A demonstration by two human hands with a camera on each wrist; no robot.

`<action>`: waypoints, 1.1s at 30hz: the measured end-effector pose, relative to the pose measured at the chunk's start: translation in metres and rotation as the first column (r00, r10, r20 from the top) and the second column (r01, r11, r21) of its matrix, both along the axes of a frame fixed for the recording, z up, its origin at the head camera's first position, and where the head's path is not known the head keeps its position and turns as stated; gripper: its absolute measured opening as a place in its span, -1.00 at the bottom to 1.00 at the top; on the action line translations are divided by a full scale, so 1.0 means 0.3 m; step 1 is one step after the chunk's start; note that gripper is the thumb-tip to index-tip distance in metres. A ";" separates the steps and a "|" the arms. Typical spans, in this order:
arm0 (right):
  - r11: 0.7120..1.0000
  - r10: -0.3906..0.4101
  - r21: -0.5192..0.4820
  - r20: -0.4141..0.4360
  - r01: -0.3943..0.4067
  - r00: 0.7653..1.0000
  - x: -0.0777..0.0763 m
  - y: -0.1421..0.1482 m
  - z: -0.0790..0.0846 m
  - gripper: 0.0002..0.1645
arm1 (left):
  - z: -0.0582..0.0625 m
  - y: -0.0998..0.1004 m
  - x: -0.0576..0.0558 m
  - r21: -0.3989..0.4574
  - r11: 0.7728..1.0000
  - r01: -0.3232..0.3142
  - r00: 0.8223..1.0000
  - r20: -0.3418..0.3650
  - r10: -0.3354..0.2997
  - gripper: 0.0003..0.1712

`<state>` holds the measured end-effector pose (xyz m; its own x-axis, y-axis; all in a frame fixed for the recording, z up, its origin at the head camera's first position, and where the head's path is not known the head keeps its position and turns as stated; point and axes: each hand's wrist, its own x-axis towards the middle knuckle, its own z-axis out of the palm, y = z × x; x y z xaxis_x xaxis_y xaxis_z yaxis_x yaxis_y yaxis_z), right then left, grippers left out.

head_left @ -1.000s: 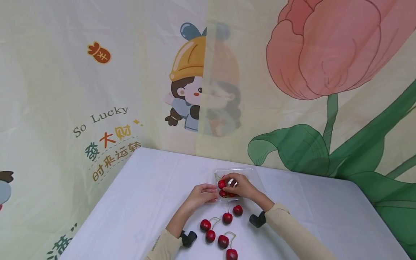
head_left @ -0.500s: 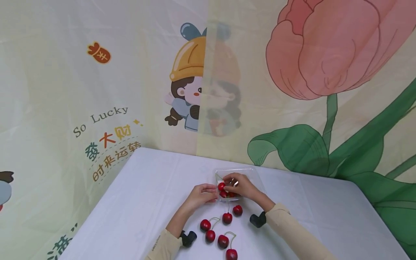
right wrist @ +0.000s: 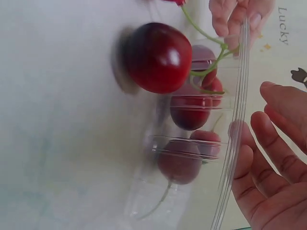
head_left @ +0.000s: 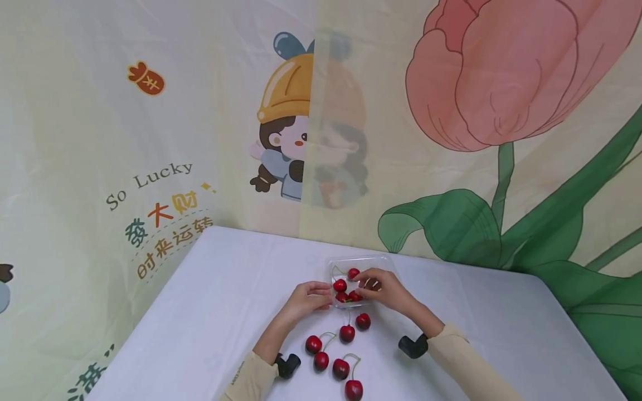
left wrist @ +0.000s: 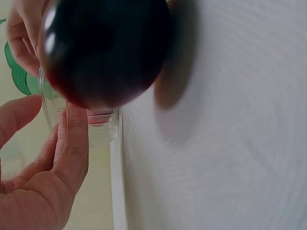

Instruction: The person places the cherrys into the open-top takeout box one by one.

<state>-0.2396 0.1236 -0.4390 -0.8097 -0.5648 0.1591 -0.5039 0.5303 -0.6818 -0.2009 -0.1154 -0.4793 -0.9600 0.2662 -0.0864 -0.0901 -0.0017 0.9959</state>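
Observation:
A clear plastic box [head_left: 358, 258] stands near the back of the table, with several red cherries [head_left: 339, 285] inside. My left hand [head_left: 303, 301] is at the box's left side, its fingers lightly bent and touching the wall. In the left wrist view the thumb of the left hand [left wrist: 53, 163] is apart from its fingers. Over the box's right part is my right hand [head_left: 383, 287], fingers loosely bent. The right wrist view shows nothing held in the right hand [right wrist: 273, 167]. A cherry [head_left: 353, 273] lies in the box just beyond its fingertips.
Several cherries, some with green stems, lie on the white table [head_left: 241, 289] in front of the box, including one cherry [head_left: 363, 321] close to its front wall. A dark cherry [left wrist: 105, 52] fills much of the left wrist view. A printed curtain [head_left: 230, 111] hangs behind.
My right hand has drawn back to the right and its fingers have spread, letting go of a cherry inside the box. My left hand has stayed at the box's side. The head view shifted slightly.

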 end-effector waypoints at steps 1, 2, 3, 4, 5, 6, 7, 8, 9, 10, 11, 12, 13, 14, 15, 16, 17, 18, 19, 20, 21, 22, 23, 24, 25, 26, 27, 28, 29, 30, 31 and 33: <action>1.000 0.003 0.004 -0.005 -0.003 1.000 0.011 0.007 0.001 -0.69 | 0.001 -0.001 0.001 -0.004 1.000 0.003 1.000 -0.007 -0.003 -0.55; 1.000 0.007 0.007 -0.017 -0.007 1.000 0.022 0.015 0.000 -0.70 | 0.003 -0.001 0.002 -0.008 1.000 0.003 1.000 -0.009 -0.003 -0.55; 1.000 0.008 0.005 -0.028 -0.008 1.000 0.033 0.023 0.000 -0.70 | 0.005 -0.002 0.004 -0.012 1.000 0.005 1.000 -0.016 -0.005 -0.55; 1.000 -0.001 0.002 -0.033 0.001 0.999 0.046 0.030 -0.002 -0.71 | 0.006 -0.001 0.005 -0.011 1.000 0.004 1.000 -0.011 -0.004 -0.55; 1.000 -0.009 -0.004 -0.046 0.009 0.999 0.057 0.038 -0.004 -0.72 | 0.007 0.000 0.006 -0.012 1.000 0.005 1.000 -0.014 -0.005 -0.55; 1.000 -0.020 -0.011 -0.057 0.020 0.998 0.069 0.045 -0.006 -0.73 | 0.007 0.000 0.007 -0.010 1.000 0.006 1.000 -0.018 -0.006 -0.56; 0.999 -0.033 -0.020 -0.066 0.031 0.997 0.081 0.052 -0.007 -0.73 | 0.008 0.001 0.008 -0.011 1.000 0.007 1.000 -0.021 -0.007 -0.56; 0.999 -0.046 -0.030 -0.074 0.044 0.996 0.092 0.060 -0.010 -0.74 | 0.008 0.001 0.008 -0.009 1.000 0.005 1.000 -0.018 -0.005 -0.56; 0.998 -0.060 -0.042 -0.082 0.057 0.995 0.102 0.066 -0.012 -0.74 | 0.008 0.002 0.008 -0.005 1.000 0.004 1.000 -0.017 -0.005 -0.56; 0.996 -0.071 -0.053 -0.089 0.066 0.994 0.112 0.073 -0.016 -0.74 | 0.008 0.002 0.007 -0.001 1.000 0.003 1.000 -0.014 -0.003 -0.56; 0.995 -0.079 -0.064 -0.087 0.073 0.993 0.121 0.081 -0.020 -0.75 | 0.007 0.003 0.006 -0.001 1.000 0.003 1.000 -0.014 -0.003 -0.56; 0.994 -0.085 -0.075 -0.082 0.079 0.993 0.129 0.088 -0.025 -0.75 | 0.005 0.003 0.005 -0.004 1.000 0.003 1.000 -0.017 -0.003 -0.56; 0.992 -0.090 -0.089 -0.070 0.084 0.993 0.137 0.095 -0.032 -0.75 | 0.005 0.003 0.004 -0.007 1.000 0.002 1.000 -0.014 -0.003 -0.56; 0.991 -0.095 -0.101 -0.057 0.089 0.994 0.144 0.103 -0.040 -0.75 | 0.003 0.003 0.003 -0.008 1.000 0.003 1.000 -0.014 -0.003 -0.57; 0.990 -0.101 -0.108 -0.045 0.096 0.994 0.150 0.110 -0.049 -0.75 | 0.002 0.003 0.002 -0.008 1.000 0.003 1.000 -0.012 -0.003 -0.57; 0.988 -0.109 -0.111 -0.026 0.106 0.994 0.156 0.115 -0.058 -0.76 | 0.002 0.003 0.001 -0.010 1.000 0.003 1.000 -0.011 -0.003 -0.57; 0.987 -0.123 -0.109 -0.002 0.122 0.992 0.162 0.120 -0.066 -0.76 | 0.001 0.003 0.001 -0.012 1.000 0.003 1.000 -0.010 -0.004 -0.57; 0.985 -0.137 -0.105 0.022 0.139 0.990 0.167 0.123 -0.075 -0.76 | 0.000 0.004 0.000 -0.012 1.000 0.004 1.000 -0.010 -0.004 -0.58; 0.983 -0.152 -0.095 0.045 0.156 0.987 0.172 0.124 -0.085 -0.75 | -0.001 0.003 0.000 -0.010 1.000 0.002 1.000 -0.005 -0.003 -0.58; 0.982 -0.166 -0.080 0.065 0.171 0.984 0.176 0.123 -0.094 -0.74 | -0.002 0.002 0.001 -0.009 1.000 0.004 1.000 -0.011 -0.004 -0.58; 0.981 -0.181 -0.062 0.085 0.186 0.980 0.180 0.122 -0.103 -0.73 | -0.002 0.001 0.002 -0.008 1.000 0.003 1.000 -0.011 -0.004 -0.58; 0.979 -0.196 -0.043 0.106 0.201 0.975 0.183 0.120 -0.112 -0.71 | -0.003 0.001 0.002 -0.008 1.000 0.004 1.000 -0.011 -0.004 -0.58; 0.977 -0.208 -0.026 0.121 0.212 0.971 0.186 0.117 -0.121 -0.69 | -0.004 0.000 0.002 -0.008 1.000 0.004 1.000 -0.011 -0.004 -0.57; 0.975 -0.217 -0.013 0.133 0.221 0.967 0.189 0.114 -0.130 -0.67 | -0.005 0.000 0.001 -0.007 1.000 0.005 1.000 -0.012 -0.005 -0.57; 0.973 -0.227 0.001 0.139 0.229 0.964 0.191 0.110 -0.138 -0.65 | -0.006 0.000 0.000 -0.007 1.000 0.005 1.000 -0.011 -0.005 -0.56; 0.972 -0.234 0.009 0.140 0.235 0.962 0.193 0.106 -0.145 -0.63 | -0.007 0.001 -0.001 -0.009 1.000 0.006 1.000 -0.012 -0.006 -0.56; 0.970 -0.244 0.017 0.137 0.244 0.960 0.194 0.101 -0.151 -0.60 | -0.008 0.001 -0.002 -0.009 1.000 0.005 1.000 -0.008 -0.005 -0.56; 0.968 -0.251 0.020 0.135 0.251 0.959 0.194 0.096 -0.156 -0.58 | -0.010 0.002 -0.003 -0.010 1.000 0.006 1.000 -0.007 -0.006 -0.56; 0.967 -0.253 0.014 0.124 0.253 0.959 0.194 0.091 -0.160 -0.57 | -0.010 0.002 -0.004 -0.009 1.000 0.006 1.000 -0.008 -0.006 -0.55; 0.967 -0.253 0.006 0.114 0.254 0.961 0.194 0.088 -0.163 -0.56 | -0.010 0.002 -0.004 -0.011 1.000 0.005 1.000 -0.010 -0.006 -0.55; 0.967 -0.252 0.000 0.103 0.253 0.962 0.193 0.083 -0.164 -0.55 | -0.009 0.003 -0.003 -0.010 1.000 0.004 1.000 -0.010 -0.005 -0.55; 0.971 -0.239 -0.008 0.085 0.241 0.967 0.190 0.077 -0.165 -0.54 | -0.007 0.003 -0.002 -0.014 1.000 0.002 1.000 -0.014 -0.003 -0.55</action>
